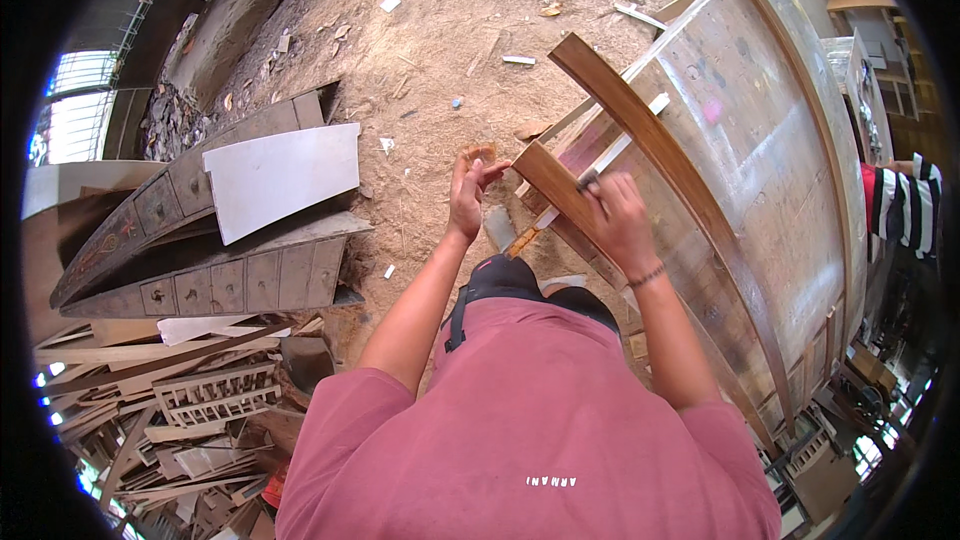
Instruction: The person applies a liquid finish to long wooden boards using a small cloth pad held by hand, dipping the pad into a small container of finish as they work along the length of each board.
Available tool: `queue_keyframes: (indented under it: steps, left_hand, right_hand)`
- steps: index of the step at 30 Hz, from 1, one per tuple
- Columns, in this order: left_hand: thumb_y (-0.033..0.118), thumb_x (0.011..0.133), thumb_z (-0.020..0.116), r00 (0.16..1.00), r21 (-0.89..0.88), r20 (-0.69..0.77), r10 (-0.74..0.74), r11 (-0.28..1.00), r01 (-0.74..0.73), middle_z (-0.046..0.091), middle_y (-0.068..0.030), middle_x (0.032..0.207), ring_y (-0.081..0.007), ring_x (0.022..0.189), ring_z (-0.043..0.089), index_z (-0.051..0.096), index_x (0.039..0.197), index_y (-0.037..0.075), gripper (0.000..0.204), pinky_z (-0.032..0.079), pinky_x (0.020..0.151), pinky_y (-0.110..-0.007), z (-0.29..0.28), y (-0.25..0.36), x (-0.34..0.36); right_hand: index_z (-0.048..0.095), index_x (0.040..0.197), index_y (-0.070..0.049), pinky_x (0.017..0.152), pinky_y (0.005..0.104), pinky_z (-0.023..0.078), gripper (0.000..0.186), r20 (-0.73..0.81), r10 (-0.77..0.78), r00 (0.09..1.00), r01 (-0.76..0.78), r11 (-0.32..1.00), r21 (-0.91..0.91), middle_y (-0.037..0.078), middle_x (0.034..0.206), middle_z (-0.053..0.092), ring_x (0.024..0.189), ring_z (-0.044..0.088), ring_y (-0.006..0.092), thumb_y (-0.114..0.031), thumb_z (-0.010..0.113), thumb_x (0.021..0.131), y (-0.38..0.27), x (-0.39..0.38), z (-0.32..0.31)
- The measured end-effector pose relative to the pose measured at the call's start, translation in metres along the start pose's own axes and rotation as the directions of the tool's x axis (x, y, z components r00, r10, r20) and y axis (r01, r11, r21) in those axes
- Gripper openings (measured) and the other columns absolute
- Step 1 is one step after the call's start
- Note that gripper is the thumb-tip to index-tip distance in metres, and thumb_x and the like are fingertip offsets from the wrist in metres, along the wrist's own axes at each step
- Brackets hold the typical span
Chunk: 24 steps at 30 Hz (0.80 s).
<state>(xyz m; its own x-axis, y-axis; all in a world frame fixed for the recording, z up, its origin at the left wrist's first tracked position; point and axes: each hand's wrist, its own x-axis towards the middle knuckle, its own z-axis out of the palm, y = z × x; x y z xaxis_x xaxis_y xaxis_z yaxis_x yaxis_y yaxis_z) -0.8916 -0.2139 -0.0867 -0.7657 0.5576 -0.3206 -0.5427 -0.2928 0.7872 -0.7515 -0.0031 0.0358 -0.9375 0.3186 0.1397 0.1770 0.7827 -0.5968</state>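
Note:
My left hand [467,192] is raised beside the left end of a short brown wooden board [556,180]. Its fingers are bent around a small orange-brown piece [484,151], whose kind I cannot make out. Over the board's right part, my right hand [622,218] is closed on a small dark thing [588,180], too blurred to name, which is at the board's far edge. The board rests slanted across white-topped sticks [612,152] on the bench. Just beyond it, a long curved brown wooden strip [660,140] lies across the same sticks.
A large worn workbench [740,140] fills the right side. On my left, a pointed wooden frame [200,280] carries a white panel [285,178]. Wood offcuts [190,440] pile up at lower left. Scraps litter the dusty floor [440,40]. Striped cloth [905,208] shows far right.

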Motion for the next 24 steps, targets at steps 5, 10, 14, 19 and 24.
queue_keyframes:
  steps: [5, 10, 14, 19, 24]
  left_hand:
    - [0.032, 0.110, 0.043, 1.000, 0.071, 0.015, 0.023, 0.997, -0.024, 0.064, -0.0107, 0.123, -0.0287, 0.122, 0.066, 0.047, 0.138, 0.007, 0.038, 0.045, 0.108, -0.041, 0.005, 0.003, 0.004]
    - [0.032, 0.110, 0.045, 1.000, 0.098, 0.019, 0.003, 0.995, -0.005, 0.063, -0.0104, 0.123, -0.0259, 0.119, 0.067, 0.048, 0.136, 0.005, 0.037, 0.046, 0.103, -0.038, 0.000, 0.001, 0.008]
    - [0.033, 0.110, 0.044, 0.999, 0.105, 0.016, -0.028, 0.994, 0.026, 0.066, -0.0115, 0.125, -0.0254, 0.118, 0.068, 0.048, 0.137, 0.006, 0.038, 0.046, 0.104, -0.038, -0.005, -0.005, 0.012]
    - [0.030, 0.110, 0.045, 1.000, 0.061, 0.017, 0.000, 0.998, -0.001, 0.062, -0.0118, 0.125, -0.0271, 0.118, 0.068, 0.047, 0.137, 0.003, 0.038, 0.047, 0.106, -0.040, 0.004, 0.001, 0.014]
    - [0.030, 0.109, 0.045, 1.000, 0.072, 0.021, 0.020, 0.997, -0.021, 0.065, -0.0090, 0.124, -0.0278, 0.118, 0.068, 0.048, 0.137, 0.007, 0.036, 0.047, 0.102, -0.040, -0.004, 0.001, 0.012]
  right_hand:
    - [0.060, 0.092, -0.001, 0.083, 0.0426, 0.052, 0.009, 0.148, 0.046, 0.988, -0.032, 0.994, -0.101, 0.015, 0.095, 0.063, 0.095, 0.060, 0.0345, -0.001, 0.068, 0.089, 0.024, -0.088, -0.023]
    - [0.063, 0.098, -0.005, 0.088, 0.0399, 0.054, 0.016, 0.146, -0.092, 0.985, 0.113, 0.983, -0.145, 0.012, 0.103, 0.064, 0.101, 0.061, 0.0313, 0.000, 0.065, 0.083, 0.013, -0.059, 0.018]
    - [0.064, 0.107, -0.005, 0.091, 0.0391, 0.054, 0.024, 0.113, -0.152, 0.982, 0.169, 0.972, -0.161, 0.011, 0.105, 0.065, 0.103, 0.061, 0.0301, 0.001, 0.061, 0.084, -0.017, 0.028, 0.049]
    - [0.063, 0.105, -0.004, 0.091, 0.0400, 0.054, 0.020, 0.070, -0.162, 0.984, 0.167, 0.984, -0.064, 0.013, 0.105, 0.066, 0.105, 0.062, 0.0324, -0.001, 0.060, 0.086, -0.015, 0.077, 0.065]
    - [0.061, 0.098, -0.001, 0.084, 0.0447, 0.052, 0.011, -0.136, 0.033, 0.990, -0.039, 0.998, -0.039, 0.017, 0.097, 0.063, 0.098, 0.060, 0.0357, -0.002, 0.068, 0.089, 0.015, -0.006, -0.003]
